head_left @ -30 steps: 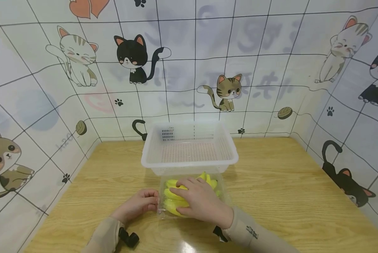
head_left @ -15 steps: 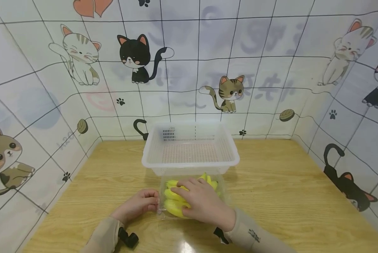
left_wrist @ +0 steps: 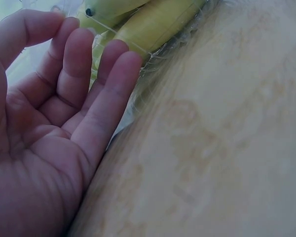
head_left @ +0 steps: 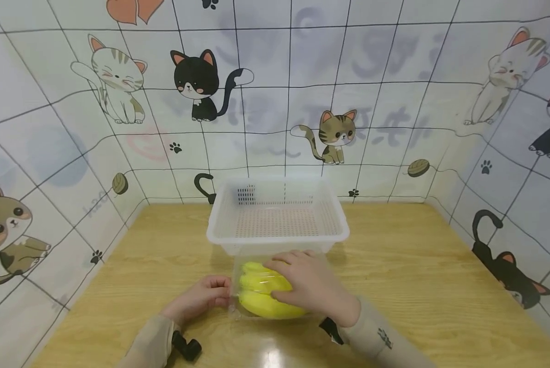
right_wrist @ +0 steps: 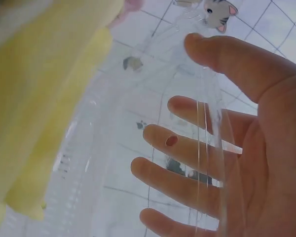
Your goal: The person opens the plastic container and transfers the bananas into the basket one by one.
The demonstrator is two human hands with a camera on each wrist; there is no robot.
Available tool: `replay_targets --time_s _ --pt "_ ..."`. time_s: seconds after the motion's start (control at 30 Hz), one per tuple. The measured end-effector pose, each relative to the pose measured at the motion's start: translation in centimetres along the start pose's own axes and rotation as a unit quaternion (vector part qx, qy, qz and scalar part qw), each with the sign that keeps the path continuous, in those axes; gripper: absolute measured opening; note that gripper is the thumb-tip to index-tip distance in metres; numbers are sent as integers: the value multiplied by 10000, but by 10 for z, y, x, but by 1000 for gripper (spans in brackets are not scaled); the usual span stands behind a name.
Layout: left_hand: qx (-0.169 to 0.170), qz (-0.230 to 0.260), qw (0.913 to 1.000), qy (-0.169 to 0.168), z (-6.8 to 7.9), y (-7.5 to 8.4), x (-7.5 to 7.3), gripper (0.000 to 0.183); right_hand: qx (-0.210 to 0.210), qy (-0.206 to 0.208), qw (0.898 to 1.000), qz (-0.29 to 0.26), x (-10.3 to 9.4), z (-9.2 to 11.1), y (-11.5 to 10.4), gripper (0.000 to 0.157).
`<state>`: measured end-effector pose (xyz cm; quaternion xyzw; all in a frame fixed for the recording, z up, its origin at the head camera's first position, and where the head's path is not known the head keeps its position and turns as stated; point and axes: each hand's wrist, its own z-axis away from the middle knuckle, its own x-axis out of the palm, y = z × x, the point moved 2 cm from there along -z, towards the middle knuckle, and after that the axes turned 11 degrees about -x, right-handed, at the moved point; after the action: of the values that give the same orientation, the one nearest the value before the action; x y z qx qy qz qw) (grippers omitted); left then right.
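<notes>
A clear plastic clamshell box with yellow bananas inside lies on the table in the head view. At its left edge, my left hand pinches the plastic between thumb and fingertips; in the left wrist view the bananas show just past these fingers. My right hand lies over the box's right half, fingers spread, hiding part of the fruit. Clear plastic with a small round hole stands against its straight fingers in the right wrist view.
Directly behind the box stands a white perforated basket, close to it. The wooden table reaches back to a wall covered with cat-printed sheeting, which also runs along both sides.
My right hand has slid to the right over the box, baring more of the bananas at the front left. My left hand has stayed at the box's left edge.
</notes>
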<state>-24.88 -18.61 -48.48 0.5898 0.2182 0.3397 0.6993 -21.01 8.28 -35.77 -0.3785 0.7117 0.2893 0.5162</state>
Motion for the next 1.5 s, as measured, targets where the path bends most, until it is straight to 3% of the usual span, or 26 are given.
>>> replay_targets --time_s 0.17,0.33,0.6,1.0,1.5 --pt "-24 6 10000 60 1 -2 1 15 201 424 9989 -20 -6 4 9 52" --pt "-7 49 10000 -28 1 -2 0 15 441 524 9976 31 -12 7 14 56" --pt "-91 24 9999 131 1 -2 0 14 317 456 9984 -74 -16 9 18 55" --pt "91 -332 9985 -427 3 1 2 18 234 513 9981 -255 -25 13 16 50" --pt "-170 -825 9957 -396 8 7 8 7 174 904 9957 -127 -37 19 22 48"
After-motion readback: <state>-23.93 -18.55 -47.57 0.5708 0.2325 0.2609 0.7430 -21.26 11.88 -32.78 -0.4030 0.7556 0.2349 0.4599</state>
